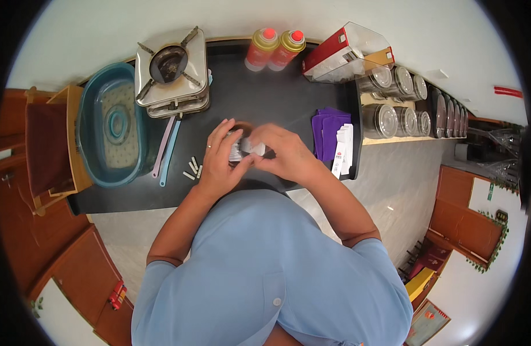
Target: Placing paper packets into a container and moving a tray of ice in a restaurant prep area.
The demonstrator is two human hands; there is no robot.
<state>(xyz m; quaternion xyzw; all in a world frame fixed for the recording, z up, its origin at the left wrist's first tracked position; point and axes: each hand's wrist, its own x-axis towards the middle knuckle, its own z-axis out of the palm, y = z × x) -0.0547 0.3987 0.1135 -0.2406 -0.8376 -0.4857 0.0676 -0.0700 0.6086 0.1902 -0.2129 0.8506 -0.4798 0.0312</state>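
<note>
My left hand (pixel 222 158) curves around the left side of a round, brownish container (pixel 243 126) at the near part of the black counter. Inside the container stand small white packets (pixel 235 152), packed close together. From the right, my right hand (pixel 282 151) reaches over the container, its fingers on a small whitish piece (pixel 256 147) at the packets' right; the fingers are blurred. Left of my left hand, several short pale sticks (pixel 189 175) lie loose on the counter. Purple cloths (pixel 330 134) lie to the right, with white printed paper sleeves (pixel 345 147) partly on them.
A portable gas stove (pixel 170 93) stands back left, beside a blue-green plastic basin (pixel 86 129). Pink (pixel 164 149) and blue (pixel 170 151) plastic handles lie before it. Two gas canisters (pixel 262 52) and a clear box (pixel 326 52) stand at the back. Lidded jars (pixel 379 121) line the right.
</note>
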